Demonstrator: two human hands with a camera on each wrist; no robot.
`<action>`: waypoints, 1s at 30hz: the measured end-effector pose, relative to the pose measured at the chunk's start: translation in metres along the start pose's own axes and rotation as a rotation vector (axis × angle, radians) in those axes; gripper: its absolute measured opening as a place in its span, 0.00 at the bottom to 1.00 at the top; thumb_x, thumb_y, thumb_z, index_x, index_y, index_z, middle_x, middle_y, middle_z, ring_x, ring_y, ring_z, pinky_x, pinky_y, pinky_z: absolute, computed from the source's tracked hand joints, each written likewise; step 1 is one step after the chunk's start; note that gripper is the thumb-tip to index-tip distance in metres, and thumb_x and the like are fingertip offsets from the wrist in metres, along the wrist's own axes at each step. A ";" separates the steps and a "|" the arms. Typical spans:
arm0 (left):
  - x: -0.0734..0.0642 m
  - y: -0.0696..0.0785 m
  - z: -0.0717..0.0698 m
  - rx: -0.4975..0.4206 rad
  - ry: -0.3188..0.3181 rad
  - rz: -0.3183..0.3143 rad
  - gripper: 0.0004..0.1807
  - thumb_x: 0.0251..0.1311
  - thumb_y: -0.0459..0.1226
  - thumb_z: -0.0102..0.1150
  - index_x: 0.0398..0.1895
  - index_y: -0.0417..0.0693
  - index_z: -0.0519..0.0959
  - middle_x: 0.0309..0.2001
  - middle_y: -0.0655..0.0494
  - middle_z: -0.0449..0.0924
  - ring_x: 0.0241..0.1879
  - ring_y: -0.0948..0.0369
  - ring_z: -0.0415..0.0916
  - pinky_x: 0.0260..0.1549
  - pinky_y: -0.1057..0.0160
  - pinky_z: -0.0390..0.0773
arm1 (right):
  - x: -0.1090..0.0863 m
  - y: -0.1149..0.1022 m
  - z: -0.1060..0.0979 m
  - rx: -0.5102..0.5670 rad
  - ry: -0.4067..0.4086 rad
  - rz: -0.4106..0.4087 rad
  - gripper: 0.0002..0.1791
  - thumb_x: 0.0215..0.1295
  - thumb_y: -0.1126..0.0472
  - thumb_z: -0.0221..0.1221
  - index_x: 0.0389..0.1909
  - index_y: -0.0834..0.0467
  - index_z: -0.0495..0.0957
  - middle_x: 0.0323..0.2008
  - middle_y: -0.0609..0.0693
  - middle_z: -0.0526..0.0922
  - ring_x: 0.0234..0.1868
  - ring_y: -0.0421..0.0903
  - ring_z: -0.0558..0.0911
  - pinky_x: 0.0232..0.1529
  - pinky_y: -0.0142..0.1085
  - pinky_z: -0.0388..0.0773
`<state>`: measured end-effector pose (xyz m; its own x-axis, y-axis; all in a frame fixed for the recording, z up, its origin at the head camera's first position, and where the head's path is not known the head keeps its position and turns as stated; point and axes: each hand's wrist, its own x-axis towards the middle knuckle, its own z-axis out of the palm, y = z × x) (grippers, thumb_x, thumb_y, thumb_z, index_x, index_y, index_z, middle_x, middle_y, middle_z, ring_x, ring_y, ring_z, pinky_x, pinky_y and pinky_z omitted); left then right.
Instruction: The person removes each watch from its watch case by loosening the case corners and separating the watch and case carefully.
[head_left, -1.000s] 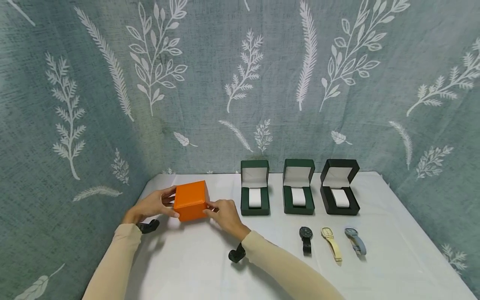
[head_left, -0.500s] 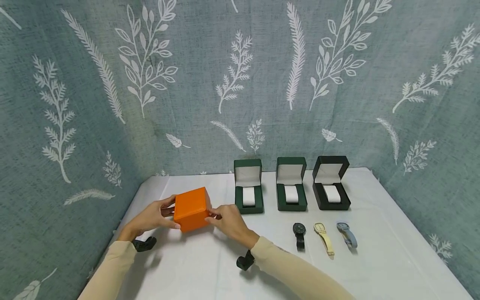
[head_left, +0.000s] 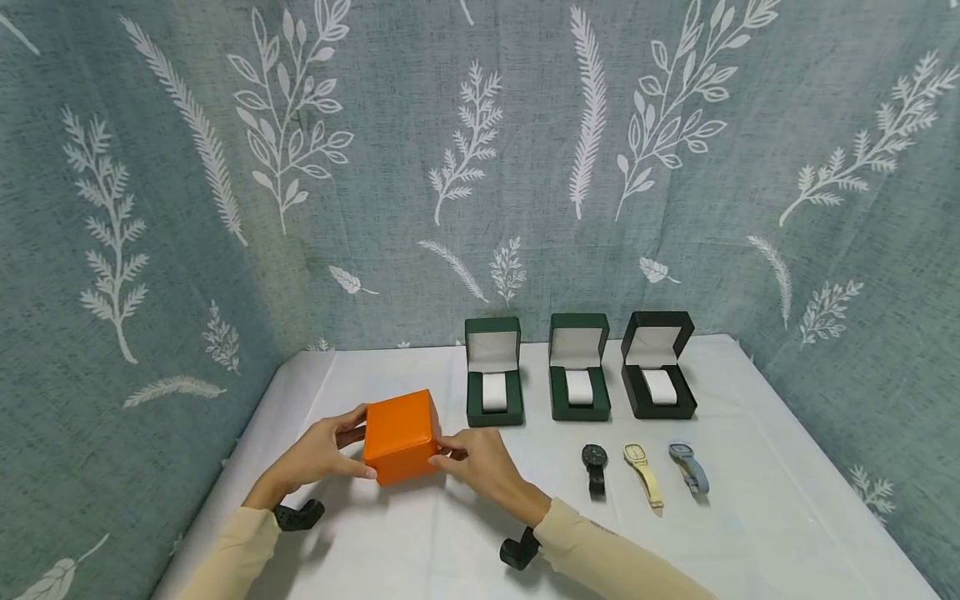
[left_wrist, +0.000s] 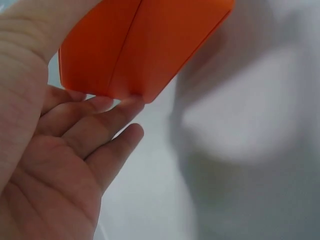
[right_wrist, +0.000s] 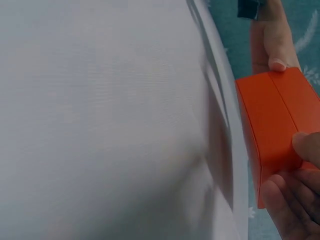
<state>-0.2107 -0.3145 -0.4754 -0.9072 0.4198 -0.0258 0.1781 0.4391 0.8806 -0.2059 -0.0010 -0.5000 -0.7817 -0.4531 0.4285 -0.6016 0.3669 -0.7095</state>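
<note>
Both hands hold a closed orange box (head_left: 401,433) above the left part of the table. A thin seam runs round its side, plain in both wrist views. From the left, my left hand (head_left: 318,454) grips it, thumb on the near side and fingers behind; in the left wrist view the fingertips (left_wrist: 132,101) touch the box's edge. My right hand (head_left: 483,462) pinches the right side between thumb and fingers, the thumb (right_wrist: 306,145) lying near the seam in the right wrist view. What is inside the box is hidden.
Two green watch boxes (head_left: 475,406) (head_left: 558,400) and a black one (head_left: 640,398) stand with lids up at the back, each with a white cushion. Before them lie a black watch (head_left: 596,471), a yellow watch (head_left: 643,475) and a blue-grey watch (head_left: 689,468). Patterned curtains border the white table (head_left: 397,550).
Both hands have brought the orange box nearer to me and slightly rightward. It stays closed. The head view has shifted a little, while the open boxes and watches keep their arrangement.
</note>
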 end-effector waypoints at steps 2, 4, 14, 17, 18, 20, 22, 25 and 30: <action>0.000 0.003 0.007 0.003 -0.003 0.007 0.61 0.46 0.41 0.84 0.82 0.45 0.55 0.79 0.44 0.56 0.71 0.46 0.68 0.67 0.44 0.67 | -0.008 0.001 -0.004 0.018 0.005 0.004 0.15 0.62 0.60 0.73 0.47 0.62 0.89 0.32 0.48 0.90 0.28 0.28 0.81 0.31 0.21 0.79; 0.000 0.005 0.014 0.005 -0.006 0.015 0.61 0.46 0.41 0.84 0.81 0.44 0.56 0.79 0.44 0.55 0.70 0.46 0.68 0.67 0.45 0.67 | -0.015 0.001 -0.009 0.028 0.009 0.009 0.15 0.62 0.59 0.74 0.47 0.62 0.89 0.32 0.48 0.90 0.28 0.28 0.82 0.31 0.21 0.79; 0.002 0.017 0.044 0.013 -0.020 0.061 0.64 0.43 0.43 0.85 0.81 0.38 0.53 0.78 0.44 0.57 0.69 0.48 0.70 0.66 0.49 0.69 | -0.046 0.001 -0.030 0.062 0.028 0.006 0.16 0.61 0.59 0.74 0.47 0.64 0.89 0.33 0.51 0.90 0.28 0.32 0.83 0.31 0.24 0.81; 0.005 0.018 0.052 0.014 -0.032 0.066 0.64 0.43 0.43 0.86 0.81 0.38 0.55 0.78 0.44 0.58 0.69 0.49 0.71 0.66 0.51 0.69 | -0.055 0.003 -0.035 0.066 0.026 0.003 0.16 0.61 0.59 0.74 0.47 0.64 0.89 0.34 0.52 0.90 0.28 0.32 0.84 0.31 0.24 0.81; 0.005 0.019 0.055 0.013 -0.037 0.068 0.64 0.43 0.43 0.86 0.81 0.37 0.54 0.78 0.43 0.58 0.69 0.49 0.71 0.66 0.51 0.69 | -0.058 0.004 -0.037 0.066 0.026 0.006 0.16 0.61 0.59 0.74 0.48 0.64 0.89 0.35 0.52 0.90 0.28 0.31 0.84 0.31 0.24 0.81; 0.007 0.020 0.061 0.018 -0.041 0.070 0.65 0.42 0.44 0.86 0.80 0.37 0.54 0.77 0.43 0.60 0.68 0.50 0.72 0.65 0.51 0.70 | -0.064 0.006 -0.040 0.067 0.026 0.014 0.17 0.61 0.59 0.74 0.48 0.64 0.88 0.35 0.52 0.90 0.29 0.30 0.83 0.31 0.25 0.82; 0.009 0.022 0.066 0.028 -0.040 0.081 0.65 0.42 0.44 0.86 0.80 0.37 0.55 0.76 0.44 0.61 0.68 0.51 0.73 0.65 0.52 0.71 | -0.069 0.008 -0.043 0.069 0.028 0.025 0.17 0.61 0.59 0.74 0.48 0.64 0.88 0.35 0.51 0.90 0.29 0.30 0.83 0.31 0.25 0.82; 0.013 0.024 0.074 0.058 -0.045 0.109 0.63 0.40 0.46 0.87 0.80 0.41 0.59 0.75 0.47 0.64 0.66 0.53 0.74 0.64 0.55 0.72 | -0.076 0.010 -0.047 0.061 0.041 0.033 0.17 0.60 0.58 0.75 0.47 0.63 0.89 0.34 0.51 0.90 0.28 0.29 0.83 0.30 0.25 0.82; 0.017 0.027 0.084 0.106 -0.058 0.146 0.64 0.40 0.47 0.87 0.79 0.37 0.59 0.74 0.44 0.66 0.64 0.51 0.76 0.62 0.55 0.74 | -0.086 0.014 -0.051 0.052 0.061 0.025 0.15 0.59 0.59 0.75 0.44 0.64 0.90 0.33 0.51 0.90 0.27 0.28 0.82 0.29 0.25 0.81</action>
<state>-0.1896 -0.2287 -0.4916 -0.8457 0.5293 0.0687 0.3484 0.4499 0.8223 -0.1556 0.0843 -0.5184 -0.8059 -0.3932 0.4426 -0.5737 0.3345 -0.7476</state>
